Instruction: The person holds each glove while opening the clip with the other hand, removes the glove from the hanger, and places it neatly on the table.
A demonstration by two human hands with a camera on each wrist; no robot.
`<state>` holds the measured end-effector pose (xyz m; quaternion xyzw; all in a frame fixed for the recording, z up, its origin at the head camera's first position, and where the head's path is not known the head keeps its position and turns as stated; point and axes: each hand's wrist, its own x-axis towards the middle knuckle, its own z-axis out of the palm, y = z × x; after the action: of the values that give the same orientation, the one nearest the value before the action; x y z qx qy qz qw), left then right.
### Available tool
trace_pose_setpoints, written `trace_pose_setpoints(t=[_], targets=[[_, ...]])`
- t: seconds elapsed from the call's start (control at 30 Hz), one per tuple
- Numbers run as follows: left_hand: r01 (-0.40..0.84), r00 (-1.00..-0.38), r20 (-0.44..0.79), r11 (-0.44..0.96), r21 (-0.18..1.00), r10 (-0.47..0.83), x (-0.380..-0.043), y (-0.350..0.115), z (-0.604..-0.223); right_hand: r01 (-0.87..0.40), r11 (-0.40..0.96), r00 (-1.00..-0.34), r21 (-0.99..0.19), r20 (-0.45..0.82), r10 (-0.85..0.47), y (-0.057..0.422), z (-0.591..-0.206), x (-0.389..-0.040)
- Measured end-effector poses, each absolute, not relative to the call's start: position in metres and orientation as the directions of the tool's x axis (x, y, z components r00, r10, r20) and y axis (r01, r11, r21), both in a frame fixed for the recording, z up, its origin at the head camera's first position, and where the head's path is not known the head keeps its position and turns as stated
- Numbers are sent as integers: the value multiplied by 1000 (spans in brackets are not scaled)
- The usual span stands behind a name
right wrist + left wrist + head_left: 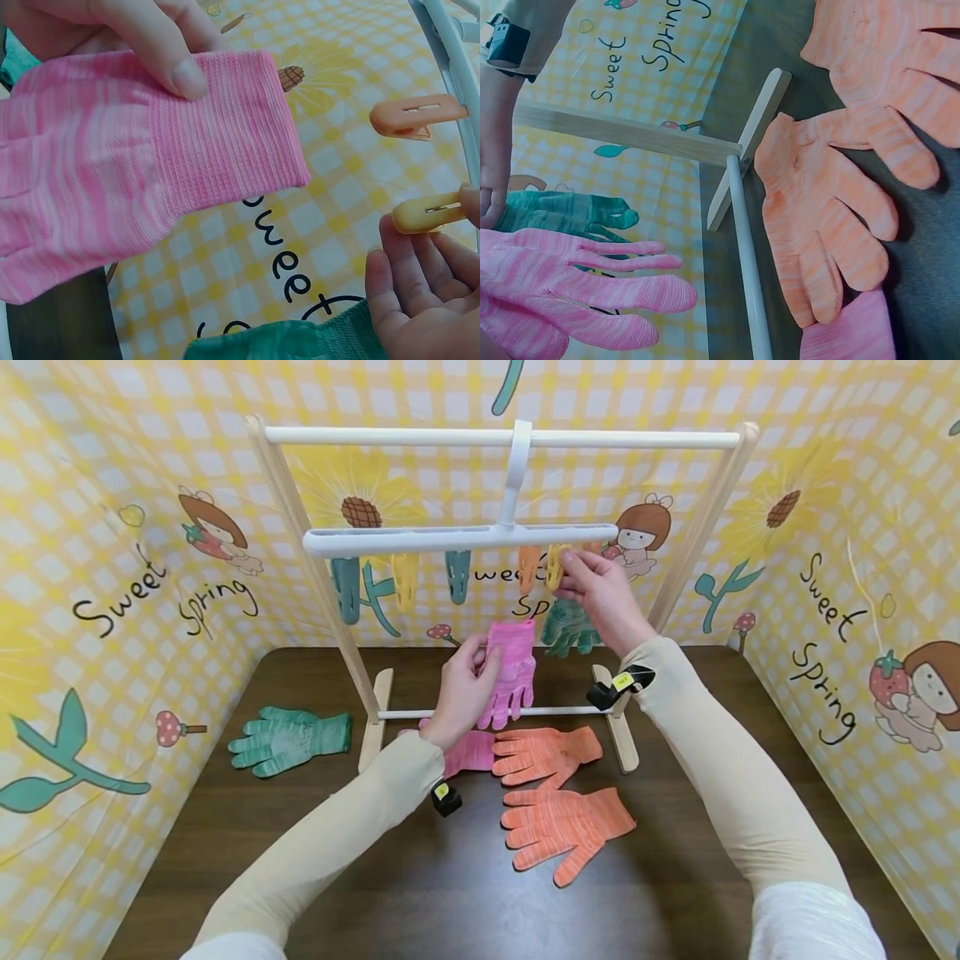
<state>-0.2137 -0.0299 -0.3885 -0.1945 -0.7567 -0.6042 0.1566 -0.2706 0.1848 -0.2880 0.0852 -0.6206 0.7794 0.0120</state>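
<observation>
My left hand (467, 685) pinches a pink knit glove (514, 664) near its cuff, and the glove's fingers hang down. In the right wrist view, the thumb lies on the ribbed cuff, which is apart from the clips. My right hand (600, 589) pinches a yellow clothespin (427, 213) under the right half of the white hanger (457, 537). Just left of it hangs an orange clothespin (528, 568). Behind and below the right hand hangs a green glove (570, 628), its upper part partly hidden by that hand.
The hanger hooks over the top bar (420, 437) of a wooden rack. At its left are teal clothespins (346, 591) and a yellow one (405, 583). On the dark table (420, 877) lie two orange gloves (566, 827), a partly hidden pink glove (468, 753) and a green glove (291, 741).
</observation>
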Motion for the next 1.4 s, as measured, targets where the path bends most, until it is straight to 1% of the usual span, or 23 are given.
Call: trace_pose_setpoints(t=[0.43,0.63,0.77,0.9,1.07,1.27,1.4], targets=[[500,-866,481,218,838,138,-192,-48,-394,-123,-207,-983,-971,147,-105,187,-295,-269],[528,-849,504,279,802,159,-183,-60,-395,-79,-191,-987,-978,105,-125,194,-302,-265],[540,-841,510,341,769,180,-177,-67,-396,-55,-124,-984,-991,75,-163,201,-312,-260],[549,-833,507,433,715,221,-170,-74,-398,-41,-52,-982,-998,50,-182,208,-323,-253],[591,-803,512,513,622,304,-162,-82,-399,3,-9,-975,-1000,-1,-220,214,-338,-245],[611,-787,462,622,489,409,-150,-95,-399,28,106,-958,-994,-57,-281,223,-351,-232],[630,-768,445,671,390,462,-144,-103,-399,31,172,-948,-985,-83,-307,229,-356,-224]])
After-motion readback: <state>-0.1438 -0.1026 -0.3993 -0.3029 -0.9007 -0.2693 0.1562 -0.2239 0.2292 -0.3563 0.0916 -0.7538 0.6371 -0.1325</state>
